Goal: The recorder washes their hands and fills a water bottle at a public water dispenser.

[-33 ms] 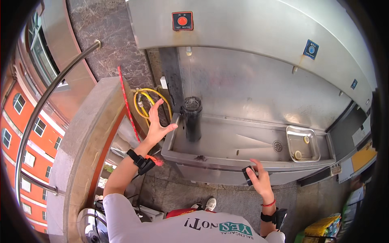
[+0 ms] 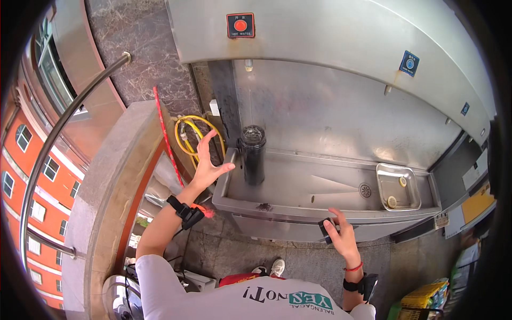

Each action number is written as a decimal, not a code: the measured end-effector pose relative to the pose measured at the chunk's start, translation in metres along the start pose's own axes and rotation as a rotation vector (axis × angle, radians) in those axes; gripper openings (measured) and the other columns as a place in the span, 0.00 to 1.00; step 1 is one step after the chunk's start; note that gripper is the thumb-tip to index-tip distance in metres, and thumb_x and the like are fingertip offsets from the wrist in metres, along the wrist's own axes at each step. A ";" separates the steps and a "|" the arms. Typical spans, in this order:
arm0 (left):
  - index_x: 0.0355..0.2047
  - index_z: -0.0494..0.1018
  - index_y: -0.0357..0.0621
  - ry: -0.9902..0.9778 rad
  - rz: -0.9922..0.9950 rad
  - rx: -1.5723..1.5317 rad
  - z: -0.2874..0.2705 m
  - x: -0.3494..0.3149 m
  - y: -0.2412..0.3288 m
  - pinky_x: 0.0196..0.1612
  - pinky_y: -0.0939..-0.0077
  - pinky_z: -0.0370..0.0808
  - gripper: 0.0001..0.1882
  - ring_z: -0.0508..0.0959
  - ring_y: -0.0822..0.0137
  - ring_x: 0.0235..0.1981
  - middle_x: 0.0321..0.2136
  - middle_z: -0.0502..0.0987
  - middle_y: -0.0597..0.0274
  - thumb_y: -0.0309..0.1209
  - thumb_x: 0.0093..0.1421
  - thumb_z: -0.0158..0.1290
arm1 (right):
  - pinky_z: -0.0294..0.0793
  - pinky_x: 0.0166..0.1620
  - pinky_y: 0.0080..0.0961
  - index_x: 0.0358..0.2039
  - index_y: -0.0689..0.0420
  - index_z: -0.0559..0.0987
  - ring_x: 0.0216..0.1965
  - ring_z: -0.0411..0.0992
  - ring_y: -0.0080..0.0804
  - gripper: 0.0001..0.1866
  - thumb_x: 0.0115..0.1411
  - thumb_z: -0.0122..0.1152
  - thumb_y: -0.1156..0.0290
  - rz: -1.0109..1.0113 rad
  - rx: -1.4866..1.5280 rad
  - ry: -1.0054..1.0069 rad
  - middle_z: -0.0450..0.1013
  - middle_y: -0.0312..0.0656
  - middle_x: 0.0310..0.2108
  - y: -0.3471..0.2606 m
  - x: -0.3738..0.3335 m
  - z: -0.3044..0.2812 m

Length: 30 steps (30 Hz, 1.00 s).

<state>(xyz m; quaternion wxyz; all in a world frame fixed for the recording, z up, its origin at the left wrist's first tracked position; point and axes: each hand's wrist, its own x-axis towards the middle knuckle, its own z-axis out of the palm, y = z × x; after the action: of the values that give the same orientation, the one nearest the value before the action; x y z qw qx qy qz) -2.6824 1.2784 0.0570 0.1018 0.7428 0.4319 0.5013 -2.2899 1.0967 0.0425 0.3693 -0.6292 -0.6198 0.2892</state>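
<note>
A tall black bottle (image 2: 254, 164) stands upright, its top open, at the left end of a steel sink (image 2: 290, 184). A thin stream of water falls into it from the spout (image 2: 248, 66) above. My left hand (image 2: 207, 169) hangs just left of the bottle, thumb and fingers apart, touching nothing. In front of the sink's near edge, my right hand (image 2: 344, 241) holds a small black bottle cap (image 2: 325, 232) between thumb and fingers. Both wrists wear black straps.
A steel tray (image 2: 382, 184) with pale round slices (image 2: 392, 202) sits at the sink's right end, beside the drain (image 2: 365, 190). Over the sink hangs a steel panel with a red button (image 2: 240, 25). Yellow hose (image 2: 198, 118) and a metal railing (image 2: 80, 101) are at left.
</note>
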 end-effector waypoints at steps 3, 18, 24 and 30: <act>0.64 0.49 0.46 -0.119 -0.002 -0.070 0.005 0.004 -0.006 0.64 0.56 0.47 0.57 0.52 0.52 0.62 0.60 0.56 0.53 0.48 0.39 0.69 | 0.72 0.39 0.34 0.54 0.54 0.68 0.34 0.76 0.50 0.27 0.58 0.58 0.55 -0.014 -0.038 0.028 0.76 0.55 0.31 -0.004 -0.009 0.005; 0.64 0.48 0.38 -0.301 -0.160 -0.308 0.041 0.020 -0.026 0.66 0.63 0.48 0.58 0.56 0.58 0.64 0.60 0.59 0.50 0.40 0.38 0.72 | 0.72 0.38 0.34 0.53 0.54 0.69 0.34 0.76 0.51 0.25 0.59 0.57 0.55 0.073 -0.073 0.092 0.76 0.54 0.31 -0.006 -0.032 0.004; 0.60 0.52 0.33 -0.340 -0.230 -0.544 0.057 0.023 -0.010 0.64 0.66 0.54 0.54 0.61 0.63 0.60 0.55 0.65 0.54 0.36 0.39 0.72 | 0.72 0.37 0.31 0.53 0.54 0.69 0.32 0.75 0.41 0.24 0.60 0.57 0.57 0.063 -0.063 0.115 0.76 0.51 0.29 0.001 -0.035 0.002; 0.55 0.57 0.31 -0.276 -0.197 -0.563 0.070 0.022 -0.007 0.60 0.68 0.62 0.47 0.67 0.65 0.56 0.52 0.68 0.53 0.34 0.40 0.72 | 0.73 0.39 0.33 0.53 0.53 0.69 0.34 0.76 0.47 0.26 0.59 0.57 0.53 0.074 -0.042 0.124 0.76 0.53 0.32 0.010 -0.039 -0.001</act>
<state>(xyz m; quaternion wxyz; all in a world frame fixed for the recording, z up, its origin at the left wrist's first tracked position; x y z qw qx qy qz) -2.6251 1.3188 0.0336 0.4090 0.7011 0.3283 0.4832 -2.2864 1.0586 0.0314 0.3829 -0.6761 -0.5778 0.2500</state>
